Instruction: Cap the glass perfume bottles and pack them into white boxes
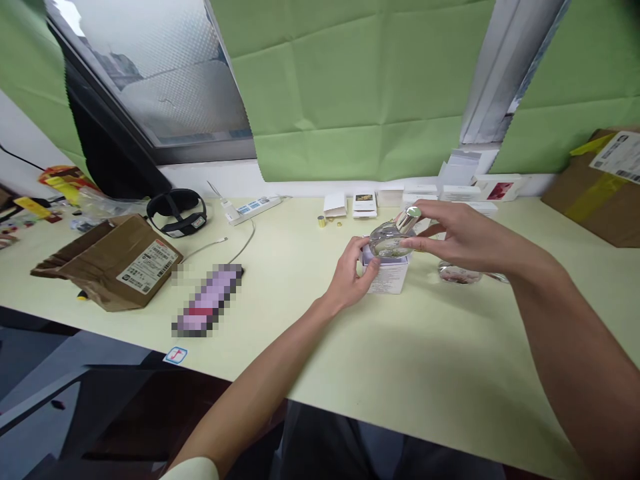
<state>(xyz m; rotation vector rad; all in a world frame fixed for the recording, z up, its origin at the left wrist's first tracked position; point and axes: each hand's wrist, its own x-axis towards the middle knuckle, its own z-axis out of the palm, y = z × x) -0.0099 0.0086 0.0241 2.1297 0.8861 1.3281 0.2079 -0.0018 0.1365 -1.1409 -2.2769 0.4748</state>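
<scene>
My right hand (pixel 440 230) is closed on a clear glass perfume bottle (pixel 386 241) with a shiny silver neck. The bottle is tilted over the top of a small white and lilac box (pixel 389 279). My left hand (pixel 350 275) grips that box by its left side, thumb on the near face. Whether the bottle touches the box's rim, I cannot tell. Behind my right wrist another glass bottle (pixel 459 273) lies on the table, partly hidden.
Small white boxes (pixel 365 205) line the wall, with a gold cap (pixel 321 221) nearby. An opened cardboard box (pixel 135 260), a black headset (pixel 177 213), a power strip (pixel 257 208) and a blurred phone (pixel 210 300) are at left. A taped carton (pixel 595 190) stands far right.
</scene>
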